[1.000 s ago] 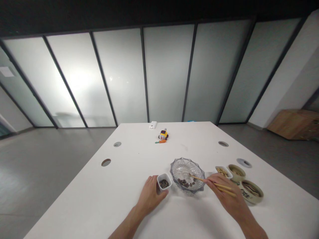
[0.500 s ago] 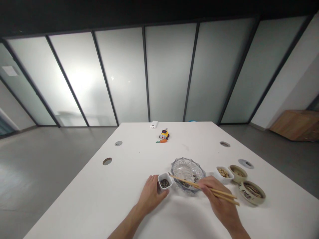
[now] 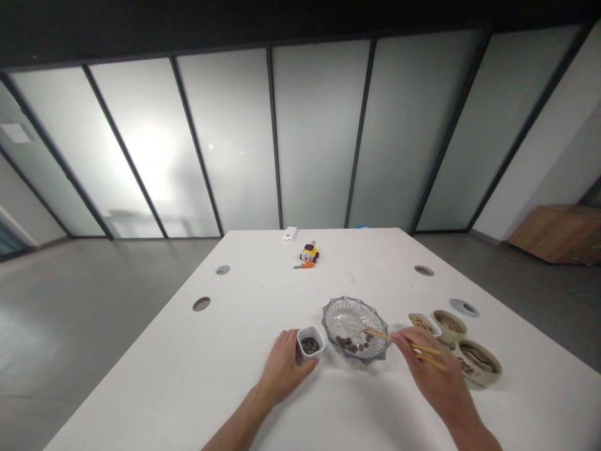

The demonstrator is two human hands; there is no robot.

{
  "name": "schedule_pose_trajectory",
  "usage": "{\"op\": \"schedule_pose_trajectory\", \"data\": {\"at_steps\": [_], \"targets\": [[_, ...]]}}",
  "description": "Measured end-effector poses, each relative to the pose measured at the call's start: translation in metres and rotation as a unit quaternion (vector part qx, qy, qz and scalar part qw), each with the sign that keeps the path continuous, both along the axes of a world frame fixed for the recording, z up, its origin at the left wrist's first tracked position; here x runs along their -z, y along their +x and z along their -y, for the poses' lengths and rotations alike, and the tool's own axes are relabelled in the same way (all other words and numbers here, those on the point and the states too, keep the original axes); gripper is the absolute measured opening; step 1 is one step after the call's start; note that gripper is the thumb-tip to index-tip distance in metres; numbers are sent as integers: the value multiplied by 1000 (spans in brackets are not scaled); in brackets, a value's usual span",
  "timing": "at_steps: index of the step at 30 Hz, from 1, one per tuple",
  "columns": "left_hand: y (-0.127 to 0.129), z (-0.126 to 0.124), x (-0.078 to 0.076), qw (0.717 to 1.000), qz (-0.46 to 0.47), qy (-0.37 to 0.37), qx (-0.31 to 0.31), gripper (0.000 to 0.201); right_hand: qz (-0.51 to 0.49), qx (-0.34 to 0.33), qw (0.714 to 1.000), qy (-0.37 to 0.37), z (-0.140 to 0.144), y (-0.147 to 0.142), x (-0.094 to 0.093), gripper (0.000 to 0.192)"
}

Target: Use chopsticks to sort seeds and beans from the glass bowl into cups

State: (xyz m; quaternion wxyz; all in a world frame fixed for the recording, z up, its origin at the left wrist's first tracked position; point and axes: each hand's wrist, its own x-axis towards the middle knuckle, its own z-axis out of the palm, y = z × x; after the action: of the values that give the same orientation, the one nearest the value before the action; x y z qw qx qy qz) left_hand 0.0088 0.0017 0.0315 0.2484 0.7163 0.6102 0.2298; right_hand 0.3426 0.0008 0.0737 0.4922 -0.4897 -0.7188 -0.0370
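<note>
My left hand is closed around the left and near side of a small white cup, which stands on the table with dark seeds or beans inside. Just right of it is a clear glass bowl with a scalloped rim. Several dark beans lie in its near part. My right hand grips a pair of wooden chopsticks, their tips over the beans inside the bowl. Whether the tips pinch a bean is too small to tell.
Beyond my right hand are a white dish of pale nuts and two pottery bowls, one greenish and one with dark writing. A toy car, toy carrot and white box lie farther back on the white table.
My right hand has moved right with the chopsticks. Their tips went from beside the white cup to inside the glass bowl. My left hand and the cup have stayed put.
</note>
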Motion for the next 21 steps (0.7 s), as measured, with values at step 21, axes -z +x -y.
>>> {"op": "schedule_pose_trajectory", "data": {"at_steps": [21], "targets": [[1, -1, 2, 1000, -8, -6, -5, 28, 41, -59, 997, 35, 2, -2, -11, 41]]}}
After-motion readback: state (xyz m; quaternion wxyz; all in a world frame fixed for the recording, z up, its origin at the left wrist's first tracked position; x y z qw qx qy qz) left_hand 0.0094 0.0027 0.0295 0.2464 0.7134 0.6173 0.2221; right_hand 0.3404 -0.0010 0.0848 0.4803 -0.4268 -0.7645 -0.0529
